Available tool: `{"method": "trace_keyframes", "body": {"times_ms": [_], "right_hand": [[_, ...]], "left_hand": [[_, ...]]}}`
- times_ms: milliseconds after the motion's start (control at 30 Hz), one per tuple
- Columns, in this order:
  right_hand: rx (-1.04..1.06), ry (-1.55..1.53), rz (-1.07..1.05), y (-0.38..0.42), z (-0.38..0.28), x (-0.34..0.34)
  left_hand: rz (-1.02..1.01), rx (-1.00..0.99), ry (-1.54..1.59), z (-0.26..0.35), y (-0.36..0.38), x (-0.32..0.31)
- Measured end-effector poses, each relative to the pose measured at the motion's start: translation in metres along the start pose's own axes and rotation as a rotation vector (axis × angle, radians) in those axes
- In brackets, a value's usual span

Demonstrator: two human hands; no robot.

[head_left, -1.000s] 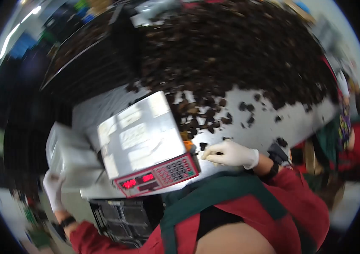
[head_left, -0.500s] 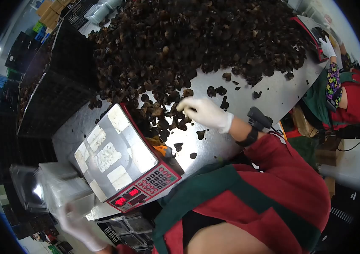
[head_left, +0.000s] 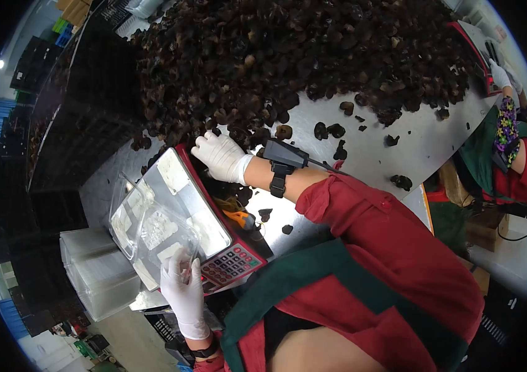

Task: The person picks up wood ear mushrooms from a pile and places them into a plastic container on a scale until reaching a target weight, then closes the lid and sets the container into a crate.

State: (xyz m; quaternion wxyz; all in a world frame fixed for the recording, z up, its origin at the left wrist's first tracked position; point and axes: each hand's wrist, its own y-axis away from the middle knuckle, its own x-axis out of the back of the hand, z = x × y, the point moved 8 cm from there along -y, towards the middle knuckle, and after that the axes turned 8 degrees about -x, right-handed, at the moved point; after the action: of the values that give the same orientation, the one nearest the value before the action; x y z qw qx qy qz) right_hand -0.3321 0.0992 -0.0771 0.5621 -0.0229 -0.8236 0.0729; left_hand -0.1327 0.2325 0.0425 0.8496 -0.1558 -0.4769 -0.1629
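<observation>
Left hand (head_left: 183, 288): fingers pinched on the clear container (head_left: 155, 226) at its near end; a light grip should spare its thin wall.
Right hand (head_left: 220, 158): fingers curled at the near edge of the dark pieces (head_left: 300, 56); whether they grip any, I cannot tell.
Clear container: over the scale (head_left: 207, 229), contact unclear; best set flat and centred, fingers off for a true reading.
Orange-handled tool (head_left: 238, 217): on the desk (head_left: 415, 139), just right of the scale; worth keeping the right sleeve (head_left: 368, 208) clear.
Container stack (head_left: 99, 273): left of the scale.
</observation>
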Motion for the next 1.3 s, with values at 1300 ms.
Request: {"method": "trace_keyframes", "body": {"times_ms": [1300], "right_hand": [[-0.502, -1.451, -0.236, 0.013, 0.109, 0.112]], "left_hand": [[0.306, -0.073, 0.001, -0.033, 0.019, 0.030]]}}
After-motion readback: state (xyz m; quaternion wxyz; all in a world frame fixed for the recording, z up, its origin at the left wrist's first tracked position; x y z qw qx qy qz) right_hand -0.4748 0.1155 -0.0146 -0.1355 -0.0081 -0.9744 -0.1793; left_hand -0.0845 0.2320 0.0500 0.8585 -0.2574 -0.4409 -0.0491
